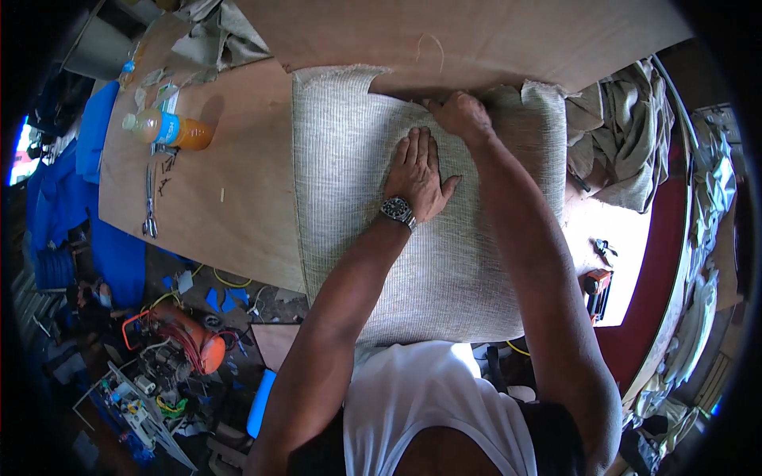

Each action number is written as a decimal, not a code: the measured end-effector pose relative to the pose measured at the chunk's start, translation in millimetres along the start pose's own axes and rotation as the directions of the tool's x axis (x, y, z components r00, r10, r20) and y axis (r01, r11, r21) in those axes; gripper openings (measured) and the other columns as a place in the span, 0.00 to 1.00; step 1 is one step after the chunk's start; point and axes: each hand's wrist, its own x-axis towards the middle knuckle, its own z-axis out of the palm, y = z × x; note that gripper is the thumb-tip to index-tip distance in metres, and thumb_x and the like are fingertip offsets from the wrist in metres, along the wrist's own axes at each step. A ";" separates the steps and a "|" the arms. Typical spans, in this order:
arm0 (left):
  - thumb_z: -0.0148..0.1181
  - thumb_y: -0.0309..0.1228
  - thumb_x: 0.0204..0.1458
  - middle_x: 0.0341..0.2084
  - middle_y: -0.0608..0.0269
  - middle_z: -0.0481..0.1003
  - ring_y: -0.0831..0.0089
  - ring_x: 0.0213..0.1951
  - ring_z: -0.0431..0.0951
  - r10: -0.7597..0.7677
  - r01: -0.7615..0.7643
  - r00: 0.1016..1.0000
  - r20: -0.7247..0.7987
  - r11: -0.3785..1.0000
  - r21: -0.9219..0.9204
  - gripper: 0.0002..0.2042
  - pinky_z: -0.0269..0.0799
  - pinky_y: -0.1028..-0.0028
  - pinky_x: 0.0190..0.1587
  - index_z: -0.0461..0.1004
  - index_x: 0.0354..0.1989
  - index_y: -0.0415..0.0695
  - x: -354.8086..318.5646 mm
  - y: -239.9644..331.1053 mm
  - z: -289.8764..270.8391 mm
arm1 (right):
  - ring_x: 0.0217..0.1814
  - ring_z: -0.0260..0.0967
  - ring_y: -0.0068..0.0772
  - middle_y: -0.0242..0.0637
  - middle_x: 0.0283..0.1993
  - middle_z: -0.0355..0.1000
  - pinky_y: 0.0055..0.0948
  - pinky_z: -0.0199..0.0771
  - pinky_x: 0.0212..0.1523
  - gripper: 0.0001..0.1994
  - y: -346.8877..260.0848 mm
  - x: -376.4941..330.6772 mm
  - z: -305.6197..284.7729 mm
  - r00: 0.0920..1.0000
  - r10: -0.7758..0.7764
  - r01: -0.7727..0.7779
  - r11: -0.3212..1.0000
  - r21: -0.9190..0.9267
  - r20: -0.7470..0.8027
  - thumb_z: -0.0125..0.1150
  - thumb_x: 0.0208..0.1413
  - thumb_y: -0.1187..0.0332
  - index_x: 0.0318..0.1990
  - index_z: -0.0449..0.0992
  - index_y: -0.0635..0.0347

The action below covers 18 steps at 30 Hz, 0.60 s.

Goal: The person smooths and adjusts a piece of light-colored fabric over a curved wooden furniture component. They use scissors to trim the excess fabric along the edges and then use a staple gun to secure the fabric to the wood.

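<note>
A cushion-like piece covered in grey-beige woven fabric [341,182] lies on the wooden table in front of me. My left hand [417,176], with a wristwatch [397,209] at its wrist, rests flat on the fabric, fingers stretched out. Farther off and to the right, my right hand [463,116] is closed at the far edge of the piece. Its fingers seem to pinch the fabric there, though the fingertips are partly hidden. Loose fabric flaps stick up at the far left and far right corners.
On the table's left stand a bottle of orange drink [171,129] and scissors [150,202] beside small dark bits. To the right lie crumpled fabric [627,131], pliers [605,251] and an orange-black tool [598,292]. An orange compressor [190,337] sits on the cluttered floor, lower left.
</note>
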 end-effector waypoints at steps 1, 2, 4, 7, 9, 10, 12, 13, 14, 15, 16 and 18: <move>0.39 0.60 0.66 0.75 0.38 0.51 0.48 0.77 0.47 0.008 -0.008 1.000 -0.014 1.000 -0.012 0.44 0.39 0.53 0.78 0.51 0.73 0.27 1.1 0.8 1.5 | 0.55 0.79 0.49 0.53 0.50 0.81 0.41 0.76 0.59 0.27 16.7 15.8 15.1 0.998 -0.066 0.066 0.996 0.053 0.003 0.62 0.59 0.45 0.47 0.84 0.64; 0.39 0.60 0.66 0.75 0.38 0.51 0.48 0.77 0.46 0.009 -0.009 0.999 -0.031 1.000 -0.017 0.44 0.39 0.53 0.78 0.51 0.73 0.27 0.5 -0.3 2.6 | 0.53 0.79 0.46 0.51 0.48 0.81 0.40 0.77 0.57 0.25 26.7 15.6 25.2 0.995 -0.101 0.093 0.974 0.205 0.027 0.64 0.58 0.48 0.46 0.84 0.64; 0.38 0.60 0.66 0.75 0.37 0.50 0.48 0.78 0.46 0.005 -0.006 1.000 -0.013 0.999 -0.034 0.44 0.39 0.54 0.78 0.51 0.73 0.27 0.9 -0.4 6.4 | 0.48 0.80 0.41 0.48 0.46 0.82 0.39 0.77 0.53 0.20 39.2 17.9 28.0 0.984 -0.177 0.139 0.863 0.486 0.033 0.67 0.56 0.54 0.44 0.84 0.64; 0.38 0.61 0.65 0.75 0.36 0.50 0.48 0.78 0.46 -0.015 0.014 1.000 -0.006 0.999 -0.035 0.45 0.39 0.54 0.78 0.50 0.73 0.27 0.4 -3.7 5.5 | 0.40 0.76 0.28 0.41 0.36 0.81 0.30 0.77 0.44 0.13 35.7 -13.2 26.4 0.961 -0.255 0.262 0.709 0.655 -0.108 0.67 0.58 0.64 0.42 0.82 0.66; 0.37 0.61 0.65 0.75 0.36 0.49 0.48 0.78 0.46 -0.006 0.005 1.000 -0.017 0.999 -0.041 0.45 0.39 0.54 0.78 0.50 0.74 0.27 -1.1 -3.0 3.6 | 0.43 0.78 0.37 0.44 0.37 0.81 0.34 0.78 0.47 0.13 46.0 -15.1 40.1 0.922 -0.296 0.387 0.670 0.633 -0.251 0.63 0.60 0.64 0.43 0.82 0.66; 0.37 0.61 0.65 0.75 0.36 0.49 0.48 0.78 0.46 0.001 -0.003 1.000 -0.029 0.999 -0.053 0.45 0.39 0.54 0.78 0.50 0.73 0.27 -1.0 -2.4 3.4 | 0.46 0.81 0.51 0.51 0.39 0.82 0.41 0.79 0.50 0.13 55.6 -10.7 54.6 0.893 -0.312 0.448 0.670 0.591 -0.323 0.59 0.61 0.64 0.43 0.81 0.66; 0.37 0.61 0.65 0.75 0.35 0.49 0.48 0.78 0.46 -0.003 0.001 1.000 -0.031 0.999 -0.048 0.45 0.39 0.54 0.78 0.50 0.73 0.27 -0.7 -4.0 2.4 | 0.50 0.80 0.58 0.54 0.43 0.81 0.43 0.78 0.54 0.14 46.3 -24.5 39.1 0.970 -0.198 0.243 0.808 0.537 -0.140 0.57 0.63 0.63 0.43 0.81 0.66; 0.37 0.61 0.65 0.75 0.35 0.49 0.48 0.78 0.46 -0.011 0.010 1.000 -0.024 0.999 -0.032 0.45 0.39 0.54 0.78 0.50 0.74 0.27 -0.4 -5.3 1.9 | 0.56 0.76 0.63 0.59 0.49 0.79 0.47 0.76 0.59 0.19 42.4 -11.8 41.6 0.998 -0.029 0.053 0.795 0.605 -0.050 0.54 0.64 0.58 0.44 0.82 0.68; 0.37 0.61 0.65 0.75 0.35 0.49 0.48 0.78 0.46 -0.023 0.023 1.000 -0.013 1.000 -0.014 0.45 0.39 0.54 0.78 0.50 0.74 0.27 -2.7 -5.3 1.5 | 0.56 0.76 0.63 0.60 0.49 0.79 0.46 0.76 0.59 0.21 36.2 -0.2 44.4 0.999 -0.039 0.038 0.854 0.520 -0.009 0.54 0.64 0.57 0.45 0.82 0.69; 0.37 0.61 0.65 0.75 0.35 0.49 0.48 0.78 0.46 -0.018 0.018 1.000 -0.012 1.000 -0.011 0.45 0.39 0.54 0.78 0.50 0.74 0.27 -0.3 -3.4 1.2 | 0.57 0.76 0.62 0.61 0.49 0.79 0.46 0.76 0.60 0.22 32.4 13.9 44.1 0.999 -0.035 0.021 0.905 0.425 0.026 0.54 0.63 0.55 0.45 0.82 0.71; 0.36 0.61 0.65 0.75 0.35 0.49 0.48 0.78 0.46 -0.014 0.014 1.000 -0.010 1.000 -0.007 0.45 0.39 0.54 0.78 0.50 0.74 0.27 2.2 -1.7 0.8 | 0.58 0.76 0.62 0.62 0.50 0.79 0.46 0.76 0.60 0.24 29.6 26.5 43.4 0.998 -0.028 0.006 0.946 0.325 0.062 0.54 0.63 0.54 0.46 0.81 0.72; 0.36 0.61 0.66 0.75 0.35 0.49 0.48 0.78 0.46 -0.006 0.006 1.000 0.014 1.000 0.011 0.45 0.39 0.53 0.78 0.50 0.74 0.27 2.3 1.0 -1.1 | 0.58 0.76 0.60 0.60 0.52 0.78 0.45 0.76 0.60 0.25 30.1 49.7 57.1 0.992 -0.127 0.119 0.968 0.221 0.024 0.55 0.62 0.52 0.47 0.82 0.70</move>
